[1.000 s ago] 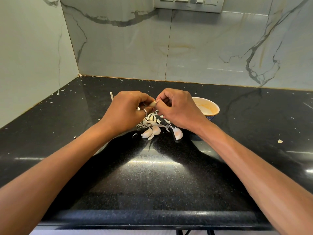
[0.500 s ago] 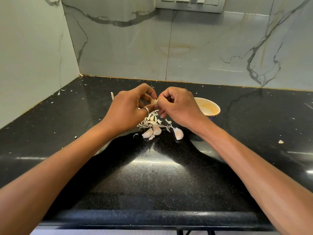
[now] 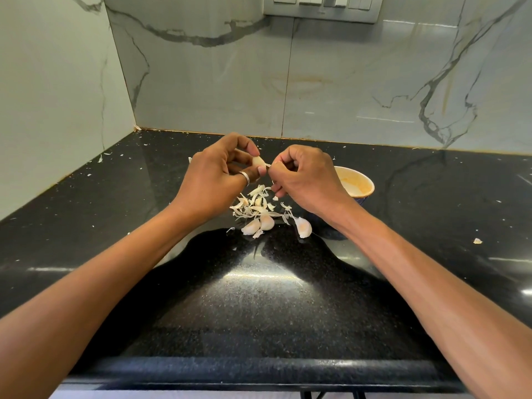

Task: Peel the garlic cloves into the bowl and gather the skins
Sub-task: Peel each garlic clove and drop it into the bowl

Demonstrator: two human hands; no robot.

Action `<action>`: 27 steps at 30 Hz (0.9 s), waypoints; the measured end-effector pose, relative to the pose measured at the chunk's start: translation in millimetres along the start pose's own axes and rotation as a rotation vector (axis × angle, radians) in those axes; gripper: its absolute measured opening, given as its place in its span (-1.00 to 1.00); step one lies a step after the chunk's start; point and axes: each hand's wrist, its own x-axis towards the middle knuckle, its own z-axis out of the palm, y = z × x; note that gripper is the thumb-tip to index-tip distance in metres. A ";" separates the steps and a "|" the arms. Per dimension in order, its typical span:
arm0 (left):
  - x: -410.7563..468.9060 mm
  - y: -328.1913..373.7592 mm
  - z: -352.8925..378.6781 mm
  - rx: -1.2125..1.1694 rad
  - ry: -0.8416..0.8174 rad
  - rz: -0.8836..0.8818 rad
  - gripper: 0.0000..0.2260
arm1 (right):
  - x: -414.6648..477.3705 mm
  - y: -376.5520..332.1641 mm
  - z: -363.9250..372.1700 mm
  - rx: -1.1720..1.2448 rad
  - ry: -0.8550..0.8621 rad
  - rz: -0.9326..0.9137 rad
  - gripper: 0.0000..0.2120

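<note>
The left hand (image 3: pixel 218 180) pinches a small, pale, firm garlic clove (image 3: pixel 258 161) above the black counter (image 3: pixel 259 298); the right hand (image 3: pixel 299 177) apparently pinches its thin, papery skin, light and easily torn, best gripped at the tip.

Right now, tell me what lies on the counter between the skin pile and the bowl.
Head view: one garlic clove lies between skin pile and bowl.

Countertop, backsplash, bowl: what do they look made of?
Countertop: polished black speckled stone, likely granite, given the mirror-like glare.
Backsplash: glossy marble-look tile or slab, grey veins, a vertical seam.
Bowl: probably glazed ceramic, cream inside, dark blue outside; can't rule out plastic.
</note>
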 end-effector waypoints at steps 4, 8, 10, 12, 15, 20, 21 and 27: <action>2.4 1.1 -2.7 -0.121 0.040 -0.069 -0.79 | 1.6 2.9 -0.5 -0.070 0.003 -0.013 -0.89; 6.8 4.6 -8.5 -0.232 0.134 -0.115 -0.80 | 0.5 5.1 -1.3 -0.113 0.013 -0.040 -0.87; 7.8 5.9 -10.1 -0.246 0.157 -0.127 -0.79 | 0.2 5.7 -1.2 -0.115 0.020 -0.049 -0.87; 7.3 5.0 -9.0 -0.252 0.143 -0.135 -0.80 | 0.2 6.0 -0.3 -0.110 0.024 -0.063 -0.88; 5.8 3.8 -6.0 -0.243 0.101 -0.134 -0.81 | 0.3 6.9 0.7 -0.101 0.022 -0.081 -0.92; 4.5 3.9 -4.0 -0.265 0.039 -0.145 -0.79 | 1.0 8.7 0.1 -0.141 0.010 -0.145 -0.85; 4.1 3.7 -3.5 -0.262 0.026 -0.146 -0.79 | 0.8 8.8 0.7 -0.148 0.009 -0.157 -0.84; 3.2 2.0 -1.7 -0.230 -0.040 -0.144 -0.77 | 0.7 10.0 2.3 -0.091 -0.001 -0.162 -0.86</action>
